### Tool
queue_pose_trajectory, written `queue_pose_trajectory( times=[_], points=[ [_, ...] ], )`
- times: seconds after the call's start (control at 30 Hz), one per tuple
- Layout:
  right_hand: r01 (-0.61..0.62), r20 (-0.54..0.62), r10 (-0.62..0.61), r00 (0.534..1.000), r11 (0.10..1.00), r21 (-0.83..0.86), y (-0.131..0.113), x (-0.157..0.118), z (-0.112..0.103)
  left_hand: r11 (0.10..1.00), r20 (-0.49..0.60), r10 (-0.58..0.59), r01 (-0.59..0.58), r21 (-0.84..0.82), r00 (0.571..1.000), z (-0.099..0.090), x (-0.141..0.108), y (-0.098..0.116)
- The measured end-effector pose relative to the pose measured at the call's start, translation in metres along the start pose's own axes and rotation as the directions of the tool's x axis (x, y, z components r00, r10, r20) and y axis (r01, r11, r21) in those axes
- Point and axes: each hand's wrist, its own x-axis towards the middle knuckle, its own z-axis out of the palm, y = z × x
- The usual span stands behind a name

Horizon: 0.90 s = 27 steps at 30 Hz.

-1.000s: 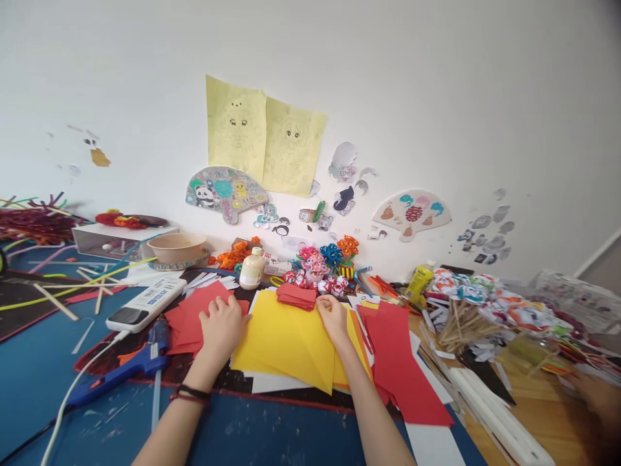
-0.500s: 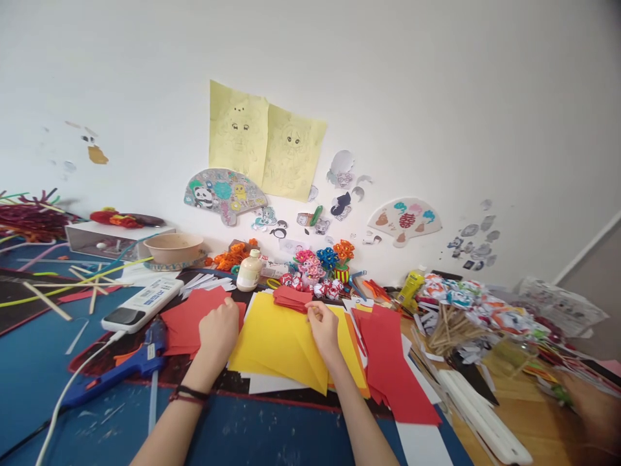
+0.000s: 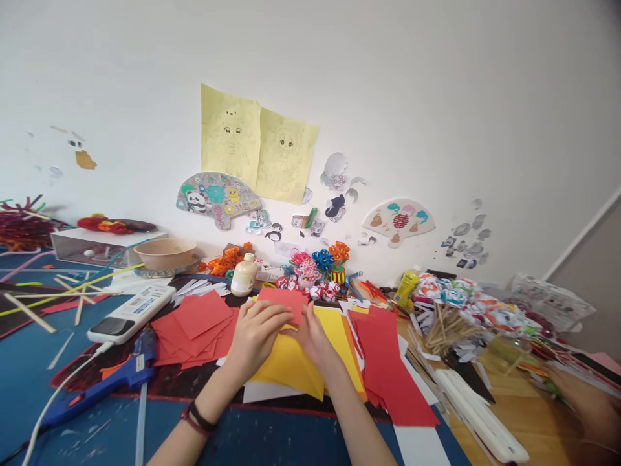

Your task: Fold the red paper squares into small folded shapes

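Away from the loose red stack (image 3: 194,333), our left hand (image 3: 259,333) has come across to meet our right hand (image 3: 310,333). Both pinch a red sheet (image 3: 284,299), left fingers together over its left side, right fingertips at its right edge. It sits above the yellow paper (image 3: 334,323), towards the worktop's (image 3: 272,433) back edge. We seem to be positioning it; the next move calls for evenly matched edges.

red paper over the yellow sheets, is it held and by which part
The red paper is held by the left hand at its near left part and the right hand at its right edge; the exact grip is partly hidden.
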Motion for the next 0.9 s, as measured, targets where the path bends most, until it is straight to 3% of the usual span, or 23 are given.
queue_pose_trajectory(
  times=[0.1, 0.2, 0.27, 0.33, 0.43, 0.53, 0.7, 0.9],
  points=[
    [0.027, -0.026, -0.025, 0.999, 0.996, 0.083, -0.009, -0.003, 0.002, 0.995, 0.142, 0.078, -0.07, -0.067, 0.987, 0.005, 0.001, 0.009],
    [0.04, -0.117, -0.028, 0.993, 0.993, 0.108, -0.007, -0.002, -0.006, 0.99, 0.233, 0.094, -0.066, -0.126, 0.968, 0.007, 0.002, 0.013],
    [0.045, -0.172, -0.024, 0.985, 0.992, 0.117, -0.003, 0.0, -0.013, 0.989, 0.193, 0.036, -0.007, -0.148, 0.98, 0.009, 0.003, 0.011],
    [0.046, -0.192, -0.016, 0.981, 0.988, 0.15, 0.0, 0.001, -0.018, 0.979, 0.072, -0.088, 0.099, -0.18, 0.994, 0.01, 0.004, 0.008],
    [0.068, -0.175, -0.029, 0.984, 0.973, 0.219, 0.003, 0.001, -0.02, 0.903, -0.059, -0.307, 0.271, -0.334, 0.95, 0.011, 0.007, -0.001],
    [0.1, -0.15, -0.063, 0.987, 0.963, 0.252, 0.005, 0.002, -0.015, 0.78, 0.049, -0.402, 0.37, -0.505, 0.914, 0.014, 0.006, -0.008],
    [0.111, -0.155, -0.068, 0.986, 0.951, 0.289, 0.012, 0.005, -0.01, 0.67, 0.24, -0.355, 0.424, -0.609, 0.904, 0.018, 0.002, -0.005],
    [0.049, -0.147, -0.008, 0.989, 0.958, 0.282, 0.016, 0.005, -0.013, 0.62, 0.263, -0.377, 0.453, -0.641, 0.888, 0.018, 0.004, 0.003]
  ],
)
